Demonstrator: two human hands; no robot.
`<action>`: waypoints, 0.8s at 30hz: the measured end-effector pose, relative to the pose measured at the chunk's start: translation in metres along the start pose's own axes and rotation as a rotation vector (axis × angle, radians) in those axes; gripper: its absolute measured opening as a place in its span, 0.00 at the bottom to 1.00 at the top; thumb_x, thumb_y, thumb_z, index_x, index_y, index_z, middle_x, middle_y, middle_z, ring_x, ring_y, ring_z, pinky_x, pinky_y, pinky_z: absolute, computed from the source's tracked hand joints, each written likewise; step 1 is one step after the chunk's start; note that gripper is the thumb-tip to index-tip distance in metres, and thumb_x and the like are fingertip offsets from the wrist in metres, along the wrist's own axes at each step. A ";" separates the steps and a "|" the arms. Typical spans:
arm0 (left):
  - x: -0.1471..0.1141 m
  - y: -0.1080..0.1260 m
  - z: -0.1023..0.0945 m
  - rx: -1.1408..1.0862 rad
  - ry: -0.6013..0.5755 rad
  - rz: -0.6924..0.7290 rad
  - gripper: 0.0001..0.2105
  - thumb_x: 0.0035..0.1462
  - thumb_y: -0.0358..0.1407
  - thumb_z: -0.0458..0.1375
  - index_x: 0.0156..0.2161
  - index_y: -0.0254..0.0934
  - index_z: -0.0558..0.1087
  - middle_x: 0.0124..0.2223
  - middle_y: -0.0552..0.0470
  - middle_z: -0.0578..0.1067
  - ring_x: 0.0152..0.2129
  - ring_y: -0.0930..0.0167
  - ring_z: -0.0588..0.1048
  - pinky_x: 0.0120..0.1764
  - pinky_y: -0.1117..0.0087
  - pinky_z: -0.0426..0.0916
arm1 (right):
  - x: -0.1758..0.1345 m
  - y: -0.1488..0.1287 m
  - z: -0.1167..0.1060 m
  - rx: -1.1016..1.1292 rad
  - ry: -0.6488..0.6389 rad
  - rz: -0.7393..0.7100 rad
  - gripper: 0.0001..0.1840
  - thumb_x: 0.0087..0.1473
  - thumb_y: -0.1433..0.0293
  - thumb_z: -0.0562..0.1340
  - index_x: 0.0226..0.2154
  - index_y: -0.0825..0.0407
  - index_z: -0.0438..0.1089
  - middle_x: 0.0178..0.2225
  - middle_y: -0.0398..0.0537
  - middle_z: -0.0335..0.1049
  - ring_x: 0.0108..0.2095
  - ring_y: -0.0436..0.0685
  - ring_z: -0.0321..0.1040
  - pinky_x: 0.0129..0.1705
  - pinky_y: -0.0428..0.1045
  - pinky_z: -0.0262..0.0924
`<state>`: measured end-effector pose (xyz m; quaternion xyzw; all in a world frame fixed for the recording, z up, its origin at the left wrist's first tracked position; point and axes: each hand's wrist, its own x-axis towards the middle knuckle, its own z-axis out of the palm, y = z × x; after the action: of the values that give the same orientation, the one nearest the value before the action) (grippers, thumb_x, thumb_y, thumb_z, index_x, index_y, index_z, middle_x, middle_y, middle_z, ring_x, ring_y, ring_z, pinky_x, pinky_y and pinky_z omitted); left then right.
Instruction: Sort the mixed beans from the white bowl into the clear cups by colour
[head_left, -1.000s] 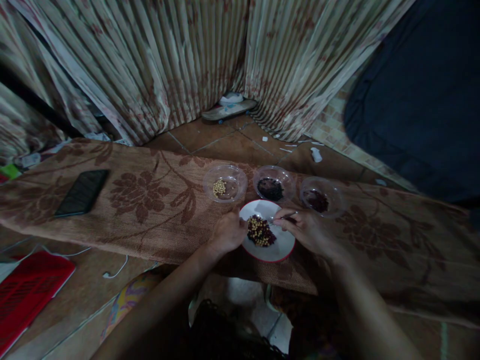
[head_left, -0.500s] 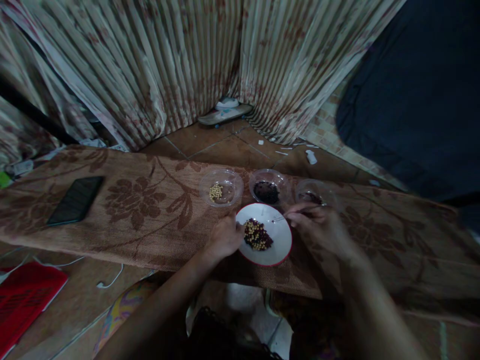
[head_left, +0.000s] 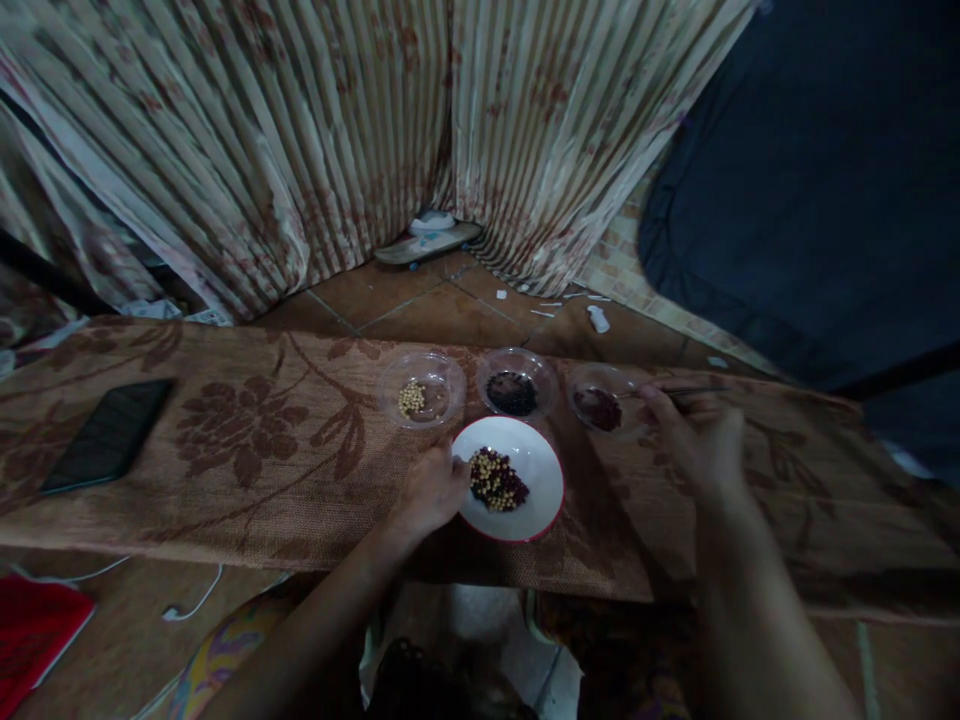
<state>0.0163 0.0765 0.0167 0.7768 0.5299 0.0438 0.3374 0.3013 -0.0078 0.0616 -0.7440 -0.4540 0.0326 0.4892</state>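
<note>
**While the worktop (head_left: 247, 530) bears the bowl (head_left: 544, 490), the right hand (head_left: 701, 440) pulls away**

The bowl sits near the front edge, three clear tubs (head_left: 547, 385) just beyond. The left hand (head_left: 433, 490) has its grip closed on the bowl's left rim. The right hand, its grip pinching a thin utensil (head_left: 694, 389), has moved from over the bowl to beside the rightmost tub (head_left: 586, 379), so only the left attends the mixed beans (head_left: 496, 480).

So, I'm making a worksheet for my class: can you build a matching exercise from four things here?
1. Left hand
2. White dish
3. Skateboard
4. Black phone

A. On the floor by the curtains
B. On the cloth, far left
C. Gripping the dish's left edge
D. Containing yellow and dark pieces

Pairs: 1-C, 2-D, 3-A, 4-B
</note>
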 end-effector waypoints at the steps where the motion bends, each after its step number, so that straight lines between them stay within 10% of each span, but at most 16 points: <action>1: 0.000 0.000 0.001 0.004 0.002 -0.002 0.14 0.57 0.33 0.46 0.46 0.32 0.67 0.42 0.41 0.76 0.39 0.65 0.75 0.43 0.66 0.67 | -0.004 -0.007 0.007 0.044 -0.045 -0.008 0.13 0.50 0.60 0.63 0.27 0.53 0.71 0.24 0.46 0.71 0.25 0.54 0.68 0.27 0.48 0.63; 9: -0.001 -0.005 0.004 0.004 0.016 0.044 0.13 0.57 0.33 0.46 0.44 0.32 0.68 0.40 0.42 0.76 0.37 0.65 0.75 0.42 0.66 0.68 | -0.042 -0.045 0.060 0.122 -0.639 -0.139 0.13 0.54 0.60 0.58 0.29 0.52 0.72 0.30 0.45 0.74 0.29 0.53 0.69 0.30 0.47 0.62; 24: -0.004 -0.001 -0.001 -0.054 -0.027 0.012 0.14 0.57 0.33 0.47 0.46 0.34 0.68 0.41 0.43 0.76 0.40 0.65 0.74 0.45 0.65 0.67 | -0.049 -0.040 0.073 -0.005 -0.696 -0.232 0.12 0.55 0.61 0.57 0.32 0.50 0.72 0.32 0.45 0.75 0.29 0.54 0.70 0.33 0.48 0.62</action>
<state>0.0136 0.0736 0.0184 0.7711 0.5194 0.0495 0.3650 0.2107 0.0123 0.0347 -0.6330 -0.6747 0.2270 0.3042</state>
